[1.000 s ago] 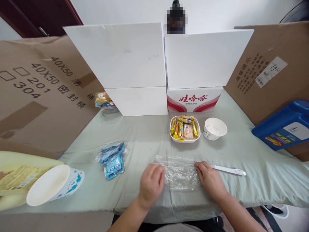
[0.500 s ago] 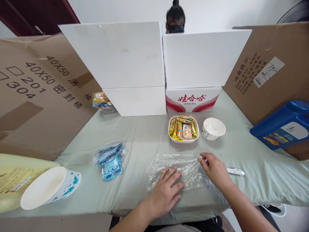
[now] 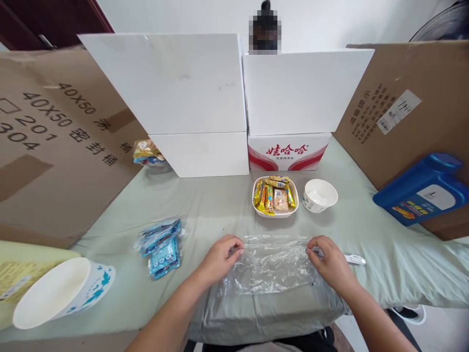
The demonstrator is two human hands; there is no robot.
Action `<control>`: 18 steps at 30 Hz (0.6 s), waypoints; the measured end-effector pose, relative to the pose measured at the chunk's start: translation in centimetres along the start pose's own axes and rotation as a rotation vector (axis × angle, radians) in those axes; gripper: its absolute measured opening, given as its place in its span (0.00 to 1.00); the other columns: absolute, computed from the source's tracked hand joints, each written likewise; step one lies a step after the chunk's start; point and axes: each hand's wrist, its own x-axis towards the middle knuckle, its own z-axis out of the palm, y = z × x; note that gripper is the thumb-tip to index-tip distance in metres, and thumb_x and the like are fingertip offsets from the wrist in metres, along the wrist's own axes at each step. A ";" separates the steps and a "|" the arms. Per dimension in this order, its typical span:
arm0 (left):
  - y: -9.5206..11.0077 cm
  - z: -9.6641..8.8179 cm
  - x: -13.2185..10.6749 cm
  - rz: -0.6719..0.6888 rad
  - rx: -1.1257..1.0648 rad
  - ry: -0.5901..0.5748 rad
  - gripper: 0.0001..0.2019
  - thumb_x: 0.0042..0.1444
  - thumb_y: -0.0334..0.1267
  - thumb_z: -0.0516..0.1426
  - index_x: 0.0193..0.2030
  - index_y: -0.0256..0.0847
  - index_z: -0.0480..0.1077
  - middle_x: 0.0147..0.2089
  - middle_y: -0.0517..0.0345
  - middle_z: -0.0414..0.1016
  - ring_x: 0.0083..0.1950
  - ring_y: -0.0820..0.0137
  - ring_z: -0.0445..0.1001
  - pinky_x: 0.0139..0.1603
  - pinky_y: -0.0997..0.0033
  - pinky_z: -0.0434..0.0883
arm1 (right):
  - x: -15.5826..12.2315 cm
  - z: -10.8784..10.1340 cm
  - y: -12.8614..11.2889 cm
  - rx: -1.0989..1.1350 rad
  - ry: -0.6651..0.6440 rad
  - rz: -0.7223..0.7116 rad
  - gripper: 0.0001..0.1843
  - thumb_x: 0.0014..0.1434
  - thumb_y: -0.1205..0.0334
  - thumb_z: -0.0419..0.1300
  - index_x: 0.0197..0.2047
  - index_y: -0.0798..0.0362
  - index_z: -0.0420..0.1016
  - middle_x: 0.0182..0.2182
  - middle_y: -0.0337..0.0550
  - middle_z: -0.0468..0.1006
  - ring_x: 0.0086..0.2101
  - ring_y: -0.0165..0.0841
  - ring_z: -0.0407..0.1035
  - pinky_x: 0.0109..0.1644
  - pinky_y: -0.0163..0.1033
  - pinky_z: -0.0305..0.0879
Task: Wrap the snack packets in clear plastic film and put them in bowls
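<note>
A crinkled sheet of clear plastic film (image 3: 274,269) lies spread on the cloth at the near side of the table. My left hand (image 3: 223,256) pinches its upper left corner between thumb and fingers. At the upper right corner, my right hand (image 3: 330,256) holds the film in the same kind of pinch. A slim white plastic handle (image 3: 355,259) sticks out beside my right hand; its other end is partly hidden. Just beyond the film stands a white tray (image 3: 275,215) of yellow-wrapped snacks, with a white paper bowl (image 3: 320,195) to its right.
Blue sachets (image 3: 161,249) in clear wrap lie left. A larger paper bowl (image 3: 66,293) tilts at the near left. A blue bottle (image 3: 421,190) leans at the right. White boxes (image 3: 198,98) and cardboard panels (image 3: 410,98) border the table; a person (image 3: 265,29) is behind them.
My left hand has gone from lying flat on the film to pinching its upper left corner. The film is stretched out more evenly. My right hand stays at the right corner.
</note>
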 end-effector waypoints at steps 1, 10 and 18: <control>0.0 -0.2 0.0 -0.054 -0.030 -0.021 0.07 0.59 0.36 0.52 0.34 0.40 0.70 0.32 0.59 0.73 0.34 0.70 0.71 0.36 0.73 0.67 | 0.0 0.1 -0.1 0.068 0.003 0.030 0.07 0.57 0.57 0.53 0.34 0.49 0.70 0.34 0.43 0.76 0.36 0.37 0.71 0.42 0.42 0.66; -1.5 0.7 1.5 -0.243 0.191 0.006 0.06 0.57 0.32 0.53 0.35 0.41 0.72 0.34 0.58 0.77 0.36 0.68 0.73 0.39 0.71 0.66 | 2.0 4.0 -0.5 0.332 -0.107 0.230 0.12 0.56 0.57 0.50 0.41 0.50 0.68 0.33 0.41 0.79 0.23 0.31 0.72 0.30 0.39 0.70; -2.4 1.3 1.0 -0.188 0.207 0.087 0.06 0.55 0.31 0.55 0.38 0.41 0.73 0.37 0.58 0.78 0.38 0.68 0.75 0.42 0.71 0.68 | 1.1 3.8 0.0 0.036 0.088 0.058 0.16 0.60 0.60 0.48 0.46 0.52 0.72 0.43 0.48 0.78 0.42 0.38 0.74 0.48 0.44 0.69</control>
